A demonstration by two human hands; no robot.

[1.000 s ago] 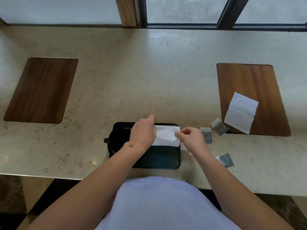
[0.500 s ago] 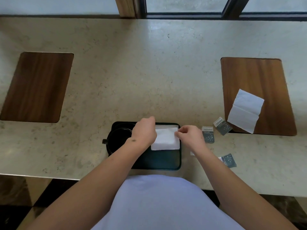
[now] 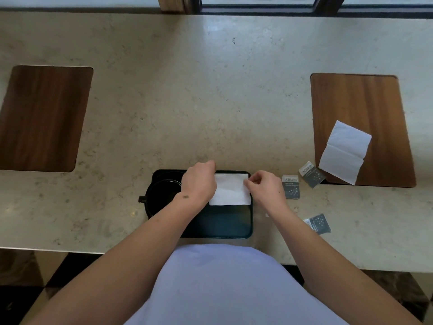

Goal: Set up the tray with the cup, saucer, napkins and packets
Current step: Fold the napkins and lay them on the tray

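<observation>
A black tray [image 3: 220, 227] lies at the near edge of the stone counter. On its left end stands a black cup [image 3: 161, 195] on a black saucer, its handle pointing left; my left hand [image 3: 199, 181] hides part of both. A folded white napkin [image 3: 230, 190] lies flat on the tray's far right part. My left hand presses its left edge and my right hand [image 3: 264, 186] pinches its right edge. A second white napkin [image 3: 344, 152] lies on the right wooden inlay. Three grey packets [image 3: 291, 186] [image 3: 311, 174] [image 3: 319, 223] lie on the counter right of the tray.
Two dark wooden inlays sit in the counter, one at the left [image 3: 44, 117] and one at the right [image 3: 360, 118]. A window frame [image 3: 257, 7] runs along the far edge. The counter's near edge is just below the tray.
The napkin has been folded narrower and settled onto the tray's far right part. Both hands stay at its edges. The camera has tilted slightly.
</observation>
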